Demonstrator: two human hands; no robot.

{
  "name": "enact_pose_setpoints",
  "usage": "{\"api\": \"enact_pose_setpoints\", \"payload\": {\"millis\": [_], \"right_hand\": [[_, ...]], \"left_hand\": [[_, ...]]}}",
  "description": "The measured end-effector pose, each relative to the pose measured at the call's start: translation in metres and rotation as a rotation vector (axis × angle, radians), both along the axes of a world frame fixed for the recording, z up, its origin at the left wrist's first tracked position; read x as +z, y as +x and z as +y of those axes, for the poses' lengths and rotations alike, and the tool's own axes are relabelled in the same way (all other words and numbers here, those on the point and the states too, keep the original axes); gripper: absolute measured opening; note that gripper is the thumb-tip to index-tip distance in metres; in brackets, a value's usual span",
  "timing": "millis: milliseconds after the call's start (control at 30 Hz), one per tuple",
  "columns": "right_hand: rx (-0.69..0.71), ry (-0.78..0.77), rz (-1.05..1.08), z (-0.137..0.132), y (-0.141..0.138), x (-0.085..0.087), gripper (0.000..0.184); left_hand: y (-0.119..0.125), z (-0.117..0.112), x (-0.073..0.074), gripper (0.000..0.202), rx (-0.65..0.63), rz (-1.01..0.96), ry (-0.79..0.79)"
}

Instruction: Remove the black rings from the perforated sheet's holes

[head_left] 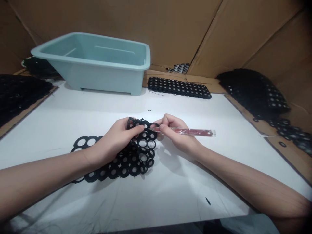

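A black sheet of joined rubber rings (pixel 133 159) lies on the white table (pixel 170 195), its upper edge lifted. My left hand (pixel 114 141) is closed on that lifted edge, thumb on top. My right hand (pixel 176 133) is closed round a thin red tool in a clear wrapper (pixel 195 132), which sticks out to the right. Its near tip meets the rings at the sheet's top edge, beside my left thumb.
A pale teal plastic tub (pixel 97 61) stands at the back left. Another black ring sheet (pixel 179 87) lies behind centre. Stacks of ring sheets (pixel 255 91) and loose rings (pixel 290 130) sit at right, more stacks (pixel 17 92) at left. Cardboard walls enclose the table.
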State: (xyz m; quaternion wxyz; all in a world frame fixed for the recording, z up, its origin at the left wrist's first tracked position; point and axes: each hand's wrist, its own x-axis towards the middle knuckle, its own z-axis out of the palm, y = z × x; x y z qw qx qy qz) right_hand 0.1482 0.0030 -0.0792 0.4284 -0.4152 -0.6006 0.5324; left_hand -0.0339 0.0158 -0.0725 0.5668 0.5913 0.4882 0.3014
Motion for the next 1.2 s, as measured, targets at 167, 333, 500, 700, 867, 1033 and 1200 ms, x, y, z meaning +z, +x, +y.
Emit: {"api": "enact_pose_setpoints", "payload": {"millis": [167, 333, 500, 700, 867, 1033, 1200], "right_hand": [[0.011, -0.008, 0.027, -0.002, -0.001, -0.001, 0.021], [-0.008, 0.022, 0.019, -0.003, -0.001, -0.001, 0.021], [-0.031, 0.023, -0.01, -0.004, -0.003, -0.006, 0.02], [-0.062, 0.097, -0.168, -0.009, -0.009, -0.01, 0.018], [-0.143, 0.187, -0.35, -0.007, -0.015, -0.008, 0.02], [-0.144, 0.191, -0.359, -0.001, -0.015, -0.005, 0.02], [-0.036, 0.051, -0.176, 0.001, -0.005, -0.002, 0.022]], "left_hand": [[0.0, 0.001, -0.001, 0.023, -0.005, 0.014, 0.024], [0.001, 0.0, 0.002, 0.022, 0.002, -0.012, 0.034], [0.003, -0.006, 0.006, 0.024, -0.001, -0.026, 0.051], [0.002, -0.011, 0.004, 0.024, -0.012, -0.05, 0.004], [0.003, -0.01, 0.001, 0.02, 0.02, -0.1, -0.038], [0.002, -0.008, 0.0, 0.019, 0.044, -0.096, -0.079], [0.002, -0.008, 0.004, 0.018, -0.015, -0.076, 0.015]]}}
